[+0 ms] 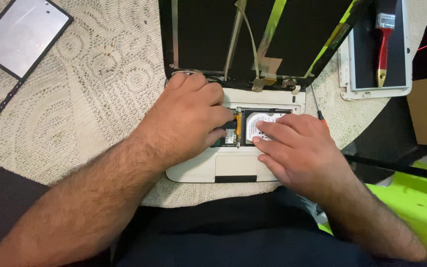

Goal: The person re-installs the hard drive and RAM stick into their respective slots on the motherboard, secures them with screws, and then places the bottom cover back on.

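Hard drive (262, 121) inside laptop base (233, 168); brush (383, 44) at right.

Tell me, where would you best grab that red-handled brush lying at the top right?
Probably the red handle of the brush, pinched across its narrow sides from above. It lies flat and alone on the white-framed panel, bristles pointing away, handle bare. Both the left hand and right hand rest on the opened laptop.

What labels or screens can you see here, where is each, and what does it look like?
Drive label: white sticker on the hard drive in the open laptop base, under the right hand fingertips.
Laptop screen panel back: black rectangle, top centre, with yellow-green strips.
Left hand: beside the drive.
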